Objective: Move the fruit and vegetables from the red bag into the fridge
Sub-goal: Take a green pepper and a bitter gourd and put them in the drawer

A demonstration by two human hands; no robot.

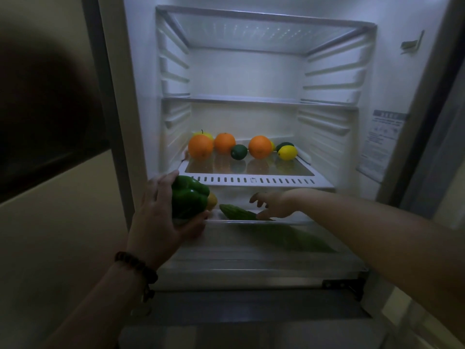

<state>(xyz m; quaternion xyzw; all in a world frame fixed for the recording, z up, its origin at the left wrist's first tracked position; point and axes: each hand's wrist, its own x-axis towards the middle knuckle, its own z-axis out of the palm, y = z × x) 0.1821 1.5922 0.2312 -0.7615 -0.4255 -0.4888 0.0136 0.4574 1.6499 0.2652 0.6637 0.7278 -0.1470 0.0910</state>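
Observation:
My left hand (161,217) grips a green bell pepper (188,199) at the left front of the open fridge, just under the glass shelf (251,181). My right hand (273,204) reaches into the drawer (251,221) below that shelf, fingers spread and relaxed, its fingertips at the end of a long green bumpy vegetable (239,212) lying there. A yellowish fruit (211,200) shows behind the pepper. On the shelf sit three oranges (200,146), a dark green lime (239,152), a lemon (287,152) and a yellow-green apple (201,134). The red bag is out of view.
Two upper shelves of the fridge (251,99) stand bare. The fridge's left wall (141,122) and a beige cabinet (63,222) lie close to my left arm. The open door (427,147) bounds the right side. Another green vegetable shows dimly through the drawer front (289,239).

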